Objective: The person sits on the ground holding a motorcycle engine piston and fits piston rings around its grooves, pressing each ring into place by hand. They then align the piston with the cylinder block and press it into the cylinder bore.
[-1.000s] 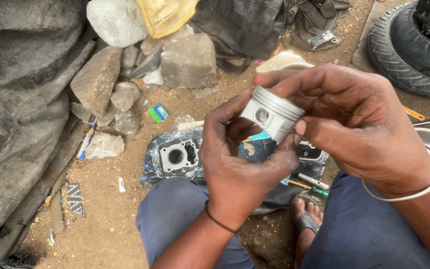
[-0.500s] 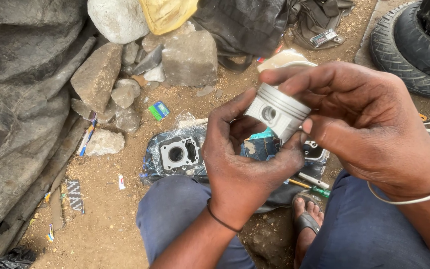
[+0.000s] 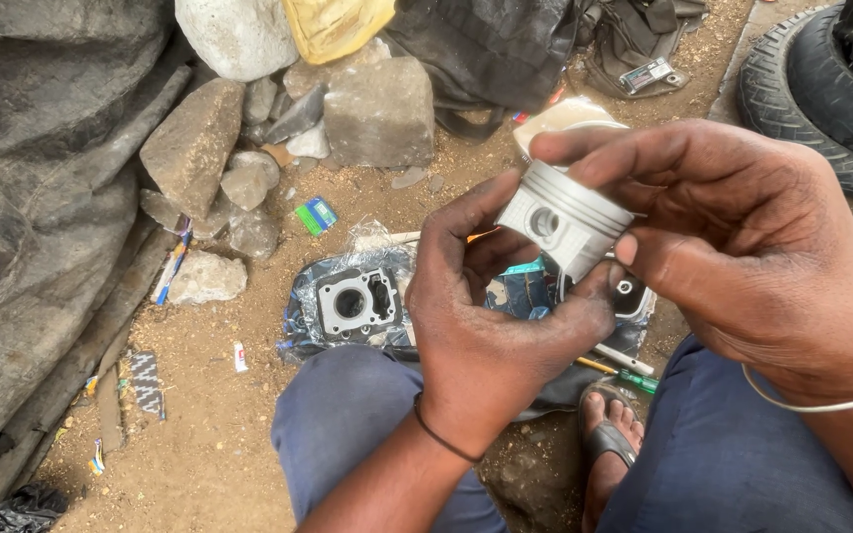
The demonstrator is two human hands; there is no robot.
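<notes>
Piston (image 3: 565, 219) held above the knees, both hands on it. Right hand (image 3: 742, 257) grips it, index finger across the crown, thumb against the skirt. Left hand (image 3: 491, 316) is half curled beside it, thumb tip touching the skirt's lower edge, fingers raised near the pin hole. Metal is pale grey, matt, cylindrical, with ring grooves around the top and a round pin hole in the side.

Bag (image 3: 338, 311) of clear, crinkled plastic lies on the dirt below-left of the piston; inside it, a flat grey gasket (image 3: 357, 301) with one large round opening and smaller cut-outs. More packets in the bag sit behind the left hand, contents unclear.

Screwdriver (image 3: 634, 377) with green handle lies below the piston, beside a sandalled foot (image 3: 609, 434). Thin metal bangle (image 3: 821, 403) on the right wrist, dark band (image 3: 441, 439) on the left.

Left of the piston: rough grey stones (image 3: 278, 128) piled on sandy ground. Above it: yellow sack (image 3: 333, 25), black cloth (image 3: 491, 44). Far right of it: rubber tyre (image 3: 821, 94), ribbed tread.
</notes>
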